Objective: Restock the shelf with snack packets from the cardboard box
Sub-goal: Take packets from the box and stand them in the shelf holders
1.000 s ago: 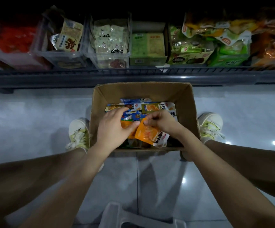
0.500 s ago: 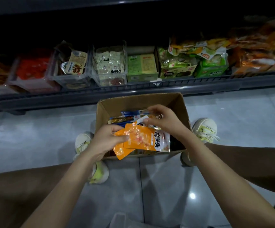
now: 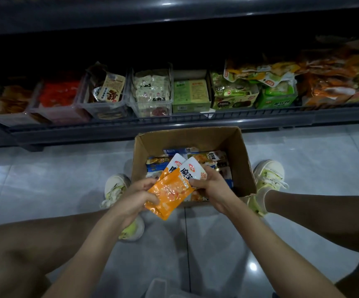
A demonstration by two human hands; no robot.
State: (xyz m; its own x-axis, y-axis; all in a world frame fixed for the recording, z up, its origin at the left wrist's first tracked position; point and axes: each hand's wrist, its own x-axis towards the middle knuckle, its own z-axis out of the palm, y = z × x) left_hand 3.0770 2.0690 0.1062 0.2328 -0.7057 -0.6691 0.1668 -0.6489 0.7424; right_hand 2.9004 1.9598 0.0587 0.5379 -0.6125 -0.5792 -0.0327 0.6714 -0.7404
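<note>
- While both hands worked above the box, the head view, the only one supplied, gave the entries below.
- Two flat orange-and-white foil snack packets [image 3: 170,193]: overlapped as a small stack, raised just above the near edge of the open brown cardboard box [image 3: 187,138], apparently so that they could go to the shelf together.
- Left hand [image 3: 134,197]: thumb and fingers pinched the orange lower end.
- Right hand [image 3: 213,186]: fingers curled round the white upper end, seemingly squaring the pair.
- Mixed loose packets in blue, yellow and white [image 3: 197,155]: lay in the box, not yet shelved.
- Dark grey metal shelf [image 3: 174,125]: low, just beyond the box, holding clear plastic bins [image 3: 150,93] and a green carton [image 3: 190,93].
- Box position: on the floor between the person's feet, near the shelf for short reaches.
</note>
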